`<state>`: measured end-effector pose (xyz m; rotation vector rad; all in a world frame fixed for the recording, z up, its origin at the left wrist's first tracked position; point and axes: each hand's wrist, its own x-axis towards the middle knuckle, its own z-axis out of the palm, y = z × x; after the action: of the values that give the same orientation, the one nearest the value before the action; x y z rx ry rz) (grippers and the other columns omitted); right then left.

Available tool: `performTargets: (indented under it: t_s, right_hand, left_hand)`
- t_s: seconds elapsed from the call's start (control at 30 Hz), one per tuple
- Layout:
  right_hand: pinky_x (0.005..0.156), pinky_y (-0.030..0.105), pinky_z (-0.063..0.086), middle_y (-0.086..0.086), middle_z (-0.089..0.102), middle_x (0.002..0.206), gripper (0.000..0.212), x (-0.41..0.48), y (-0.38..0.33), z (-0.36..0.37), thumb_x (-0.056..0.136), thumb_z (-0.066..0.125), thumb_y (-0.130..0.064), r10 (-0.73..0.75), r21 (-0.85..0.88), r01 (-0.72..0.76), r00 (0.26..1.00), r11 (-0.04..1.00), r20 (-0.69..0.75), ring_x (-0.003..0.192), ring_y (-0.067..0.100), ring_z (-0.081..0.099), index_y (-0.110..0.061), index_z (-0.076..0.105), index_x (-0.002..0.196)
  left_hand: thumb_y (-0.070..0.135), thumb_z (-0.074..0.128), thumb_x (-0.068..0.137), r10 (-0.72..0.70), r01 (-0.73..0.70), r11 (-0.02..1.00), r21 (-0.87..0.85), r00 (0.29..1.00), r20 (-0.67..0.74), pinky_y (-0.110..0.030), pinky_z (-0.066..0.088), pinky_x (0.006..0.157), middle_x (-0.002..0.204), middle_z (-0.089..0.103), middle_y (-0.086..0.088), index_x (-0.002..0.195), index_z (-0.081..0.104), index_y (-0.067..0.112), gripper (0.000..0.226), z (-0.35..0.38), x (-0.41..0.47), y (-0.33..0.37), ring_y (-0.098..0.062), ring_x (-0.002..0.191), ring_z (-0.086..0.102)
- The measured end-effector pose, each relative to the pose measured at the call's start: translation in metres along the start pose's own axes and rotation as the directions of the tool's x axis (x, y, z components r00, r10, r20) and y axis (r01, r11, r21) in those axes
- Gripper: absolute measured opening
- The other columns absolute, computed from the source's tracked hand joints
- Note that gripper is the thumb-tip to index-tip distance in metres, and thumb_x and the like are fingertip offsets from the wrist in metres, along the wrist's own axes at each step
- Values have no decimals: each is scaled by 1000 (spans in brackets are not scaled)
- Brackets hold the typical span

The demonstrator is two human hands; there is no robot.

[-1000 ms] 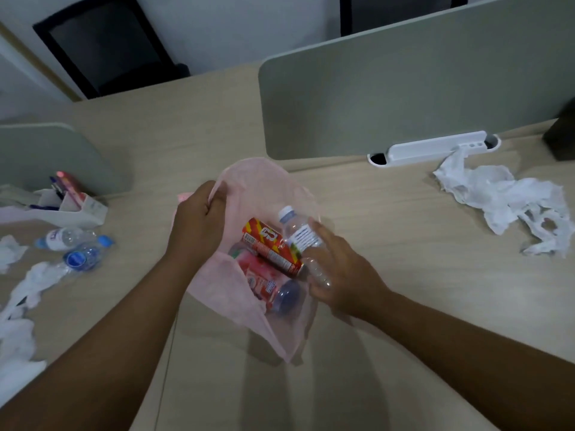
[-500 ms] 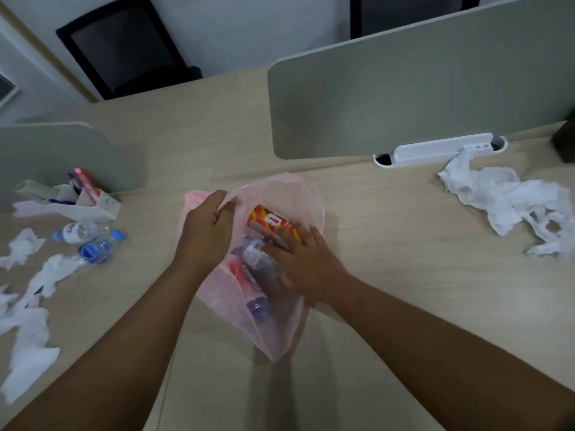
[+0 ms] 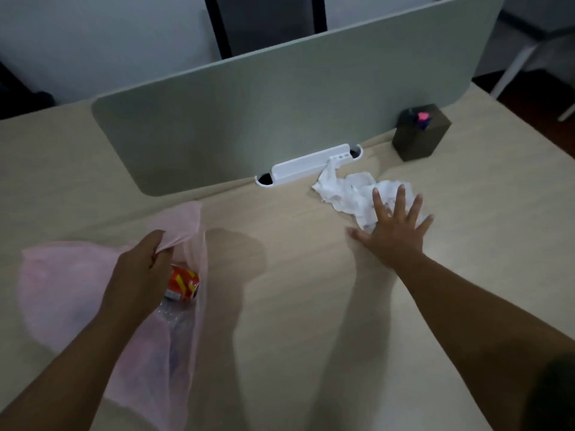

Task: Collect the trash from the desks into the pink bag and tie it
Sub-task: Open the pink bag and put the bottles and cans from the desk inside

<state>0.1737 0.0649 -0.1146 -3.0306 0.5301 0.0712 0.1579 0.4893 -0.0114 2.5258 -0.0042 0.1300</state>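
Observation:
The pink bag (image 3: 62, 293) lies on the desk at the lower left. My left hand (image 3: 140, 275) grips its rim and holds the mouth up. Inside the bag I see a red and yellow can (image 3: 183, 284) and a clear plastic bottle (image 3: 175, 318) below it. My right hand (image 3: 393, 227) is stretched out to the right with its fingers spread, over the near edge of a heap of crumpled white tissue (image 3: 348, 191) on the desk.
A grey-green divider panel (image 3: 280, 113) stands along the back of the desk, with a white cable tray (image 3: 308, 164) at its foot. A dark pen holder (image 3: 420, 132) stands at the right end of the panel. A dark chair (image 3: 264, 23) is behind it.
My right hand has let go of the bottle in the bag and reached right to the white tissue. The view has turned right, so the trash at the left is out of sight.

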Motion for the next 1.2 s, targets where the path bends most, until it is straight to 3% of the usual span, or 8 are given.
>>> performTargets:
  t_s: [0.1, 0.17, 0.27, 0.6, 0.8, 1.0, 1.1, 1.2]
  right_hand:
    - [105, 68, 21, 20, 27, 155, 82, 4, 8, 13, 79, 51, -74, 53, 79, -53, 999, 995, -7, 139, 52, 22, -32, 33, 148]
    - [89, 55, 39, 24, 54, 121, 49, -1, 7, 19, 87, 51, -50, 34, 126, -16, 989, 992, -144, 111, 48, 50, -12, 59, 117]
    - [62, 44, 41, 19, 52, 78, 33, -10, 8, 20, 88, 36, -31, 6, 161, 42, 957, 986, -291, 73, 36, 53, -3, 52, 81]
    - [60, 41, 44, 17, 56, 80, 24, -101, -90, -4, 84, 40, -19, -383, 192, 504, 810, 842, -445, 68, 33, 53, -5, 59, 81]
    - [63, 41, 34, 12, 52, 81, 11, -161, -208, -39, 80, 47, -22, -617, 171, 759, 619, 628, -486, 71, 31, 48, -12, 52, 82]
    - [90, 45, 40, 19, 58, 115, 35, -212, -329, -52, 84, 53, -39, -780, 217, 848, 531, 484, -332, 106, 39, 55, -12, 58, 105]
    - [116, 57, -2, 18, -5, 162, 93, -218, -351, -36, 79, 46, -74, -894, 235, 868, 448, 438, 12, 146, 44, -8, -30, 14, 154]
    - [117, 56, -8, 9, -19, 161, 107, -205, -345, -25, 70, 47, -84, -898, 268, 862, 440, 431, 28, 146, 35, -21, -41, -9, 151]
  left_hand:
    - [13, 44, 102, -7, 7, 1000, 16, 999, 31, -29, 45, 65, 78, 64, 8, 92, 57, 28, 22, 6, 3, 2, -12, 69, 57]
    - [13, 43, 102, -1, 0, 1000, 30, 999, 49, -32, 46, 65, 78, 65, 5, 94, 59, 27, 22, 6, 5, 4, -16, 69, 58]
    - [13, 42, 102, -23, 20, 999, 45, 998, 58, -35, 47, 65, 80, 65, 0, 98, 61, 26, 23, 3, 8, 7, -19, 71, 59]
    - [31, 37, 91, 1, 0, 1000, 24, 999, -36, -44, 46, 68, 78, 63, -10, 88, 55, 16, 24, -44, -11, 3, -32, 72, 56]
    - [24, 39, 92, -31, 33, 999, 13, 992, -118, -32, 37, 64, 84, 64, -4, 90, 57, 18, 19, -88, -41, -20, -22, 77, 56]
    - [23, 41, 93, -96, 94, 995, -19, 978, -184, -11, 37, 55, 73, 59, 8, 80, 53, 37, 22, -126, -69, -41, 2, 64, 53]
    - [27, 40, 93, -127, 126, 992, -20, 970, -206, -15, 37, 55, 71, 58, 11, 80, 53, 38, 22, -135, -75, -48, 2, 65, 53]
    - [29, 38, 93, -155, 149, 988, -43, 967, -201, -31, 45, 63, 81, 64, 6, 93, 59, 29, 21, -135, -75, -53, -12, 73, 59]
